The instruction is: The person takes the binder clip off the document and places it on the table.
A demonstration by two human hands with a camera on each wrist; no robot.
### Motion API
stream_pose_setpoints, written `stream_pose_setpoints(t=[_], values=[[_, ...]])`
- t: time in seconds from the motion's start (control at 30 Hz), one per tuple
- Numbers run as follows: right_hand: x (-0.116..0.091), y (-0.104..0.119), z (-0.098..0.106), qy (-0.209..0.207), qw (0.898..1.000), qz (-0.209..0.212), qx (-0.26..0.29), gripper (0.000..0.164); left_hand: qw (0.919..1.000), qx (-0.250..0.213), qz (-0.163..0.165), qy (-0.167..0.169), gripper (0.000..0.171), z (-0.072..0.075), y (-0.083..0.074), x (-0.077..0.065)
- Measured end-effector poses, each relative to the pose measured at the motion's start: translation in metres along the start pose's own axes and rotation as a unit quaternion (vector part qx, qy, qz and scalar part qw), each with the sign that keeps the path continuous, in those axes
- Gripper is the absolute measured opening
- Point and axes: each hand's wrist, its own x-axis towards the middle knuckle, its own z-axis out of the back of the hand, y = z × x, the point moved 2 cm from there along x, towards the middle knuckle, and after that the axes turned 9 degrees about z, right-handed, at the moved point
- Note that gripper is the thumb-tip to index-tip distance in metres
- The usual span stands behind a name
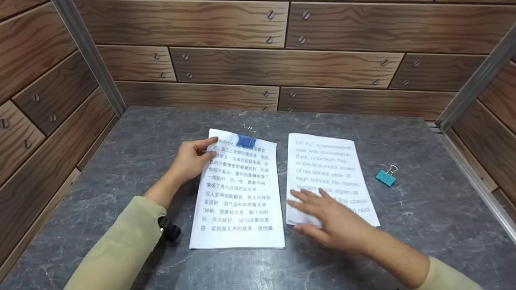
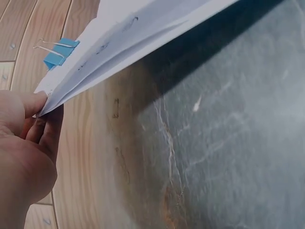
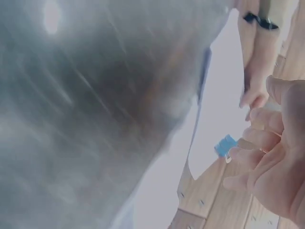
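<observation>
My left hand [image 1: 192, 160] pinches the upper left edge of a paper stack [image 1: 238, 237] printed with Chinese text. In the left wrist view, the thumb lies on top of the sheets [image 2: 119, 52] and the fingers are underneath. A blue binder clip [image 1: 246, 141] grips the top edge of this stack, its wire handles [image 2: 52, 50] sticking out. To the right lies a second paper stack [image 1: 322, 161] with English text. Over its lower part is my right hand [image 1: 326, 217], palm down with fingers spread and holding nothing.
A teal binder clip [image 1: 385, 177] stands on the dark grey marbled table [image 1: 161, 121], right of the English stack. Wood-patterned panels [image 1: 225, 64] wall the table at the back and sides. A dark wristband [image 1: 171, 229] shows at the left cuff.
</observation>
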Motion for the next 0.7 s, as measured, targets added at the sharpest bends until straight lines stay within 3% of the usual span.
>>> stream_pose_setpoints(t=[0.2, 0.37, 0.47, 0.7], values=[[0.023, -0.024, 0.031, -0.099, 0.995, -0.025, -0.015, 0.05, 0.9998, -0.008, -0.017, -0.001, 0.044, 0.002, -0.006, -0.008], [0.049, -0.047, 0.049, -0.175, 0.982, -0.064, 0.035, 0.045, 0.9996, -0.016, -0.024, -0.002, 0.044, 0.0, -0.011, -0.015], [0.066, -0.058, 0.054, -0.19, 0.973, -0.1, 0.085, 0.047, 0.9991, -0.024, -0.036, 0.0, 0.043, 0.0, -0.013, -0.018], [0.098, -0.074, 0.057, -0.174, 0.955, -0.151, 0.184, 0.055, 0.9963, -0.052, -0.068, 0.01, 0.041, -0.002, -0.018, -0.026]])
